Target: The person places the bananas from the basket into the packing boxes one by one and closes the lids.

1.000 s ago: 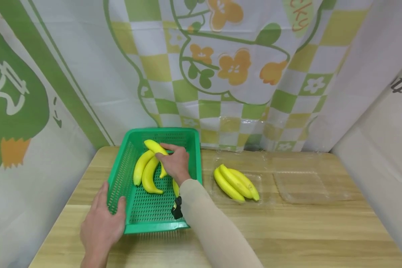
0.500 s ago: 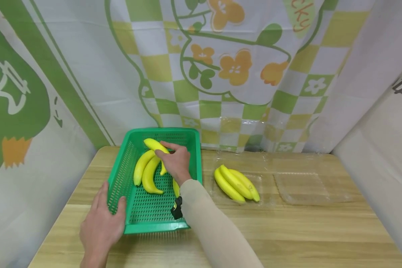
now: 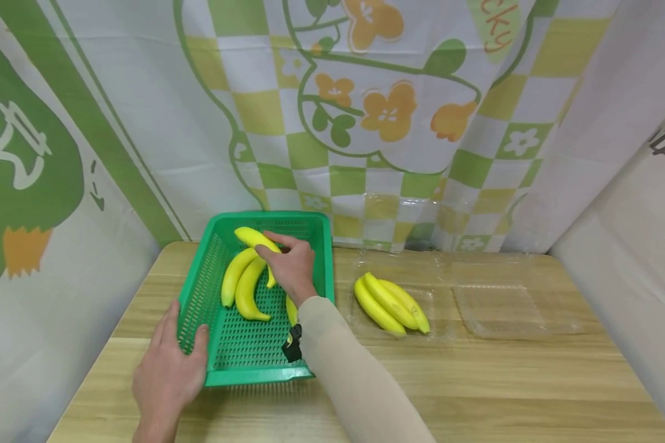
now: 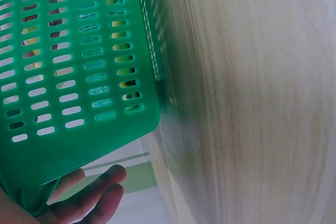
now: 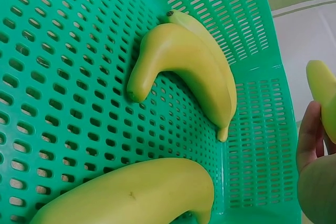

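Observation:
My right hand (image 3: 292,261) pinches a yellow banana (image 3: 249,236) between thumb and fingers, over the back part of the green perforated basket (image 3: 260,374). In the right wrist view the held banana (image 5: 321,85) shows at the right edge. Two more bananas (image 3: 247,292) lie side by side in the basket, below the held one. Another banana (image 5: 131,195), near the basket's right side, is partly hidden by my right wrist in the head view. My left hand (image 3: 169,369) grips the basket's left rim; its fingertips (image 4: 113,174) show outside the basket wall.
Right of the basket, a clear plastic container (image 3: 435,301) holds three bananas (image 3: 390,301). Beside it lies another clear plastic tray (image 3: 499,307). Both rest on the wooden table (image 3: 476,387). A patterned curtain (image 3: 354,141) hangs at the back, with walls on both sides.
The held banana has risen slightly and shifted a little left in my right hand. My left hand and the basket stay where they were.

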`<state>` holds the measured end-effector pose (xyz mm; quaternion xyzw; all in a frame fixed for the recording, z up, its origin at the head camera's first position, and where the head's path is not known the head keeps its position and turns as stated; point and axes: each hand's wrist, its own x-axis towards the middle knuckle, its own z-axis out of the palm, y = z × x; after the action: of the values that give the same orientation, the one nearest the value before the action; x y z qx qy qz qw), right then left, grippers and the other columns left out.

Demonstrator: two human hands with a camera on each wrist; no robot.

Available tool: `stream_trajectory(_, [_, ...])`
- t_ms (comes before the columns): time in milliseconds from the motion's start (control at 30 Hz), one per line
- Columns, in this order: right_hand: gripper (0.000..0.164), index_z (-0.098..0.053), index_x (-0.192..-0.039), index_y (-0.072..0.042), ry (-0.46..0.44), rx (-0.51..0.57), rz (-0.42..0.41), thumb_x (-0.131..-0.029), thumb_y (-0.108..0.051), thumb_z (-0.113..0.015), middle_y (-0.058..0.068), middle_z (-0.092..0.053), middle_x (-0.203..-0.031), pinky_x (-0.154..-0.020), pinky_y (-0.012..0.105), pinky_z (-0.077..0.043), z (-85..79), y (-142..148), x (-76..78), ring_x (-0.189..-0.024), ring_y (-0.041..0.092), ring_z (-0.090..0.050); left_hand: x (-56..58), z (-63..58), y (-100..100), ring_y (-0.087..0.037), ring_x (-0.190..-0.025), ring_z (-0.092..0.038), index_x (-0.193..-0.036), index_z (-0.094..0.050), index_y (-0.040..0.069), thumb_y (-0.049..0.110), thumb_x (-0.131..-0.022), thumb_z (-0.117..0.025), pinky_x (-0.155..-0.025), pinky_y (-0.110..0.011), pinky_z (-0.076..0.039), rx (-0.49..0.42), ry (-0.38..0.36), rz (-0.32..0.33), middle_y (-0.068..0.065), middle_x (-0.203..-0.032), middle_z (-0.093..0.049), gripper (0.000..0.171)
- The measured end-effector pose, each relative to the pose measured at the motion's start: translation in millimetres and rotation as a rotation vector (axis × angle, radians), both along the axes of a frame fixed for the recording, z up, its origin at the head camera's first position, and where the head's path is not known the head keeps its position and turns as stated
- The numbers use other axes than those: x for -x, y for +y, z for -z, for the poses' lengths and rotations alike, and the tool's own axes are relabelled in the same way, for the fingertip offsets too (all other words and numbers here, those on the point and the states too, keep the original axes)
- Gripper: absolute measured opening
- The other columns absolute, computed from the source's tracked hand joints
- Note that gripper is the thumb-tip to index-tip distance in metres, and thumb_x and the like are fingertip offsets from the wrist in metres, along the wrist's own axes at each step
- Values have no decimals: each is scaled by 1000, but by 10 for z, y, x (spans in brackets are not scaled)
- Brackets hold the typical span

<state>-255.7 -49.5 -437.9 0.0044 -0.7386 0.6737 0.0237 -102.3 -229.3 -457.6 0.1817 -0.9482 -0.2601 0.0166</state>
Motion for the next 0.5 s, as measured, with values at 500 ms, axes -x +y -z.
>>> stream_trajectory(500, [29, -82, -122, -28, 25, 33, 22, -93, -26, -84, -1, -78, -106, -57, 23, -50, -5, 11, 11, -66, 10, -58, 7, -5, -8, -61, -147, -39, -173, 0, 21, 56, -110, -34, -103, -76, -45, -5, -20, 3, -20, -178, -18, 79])
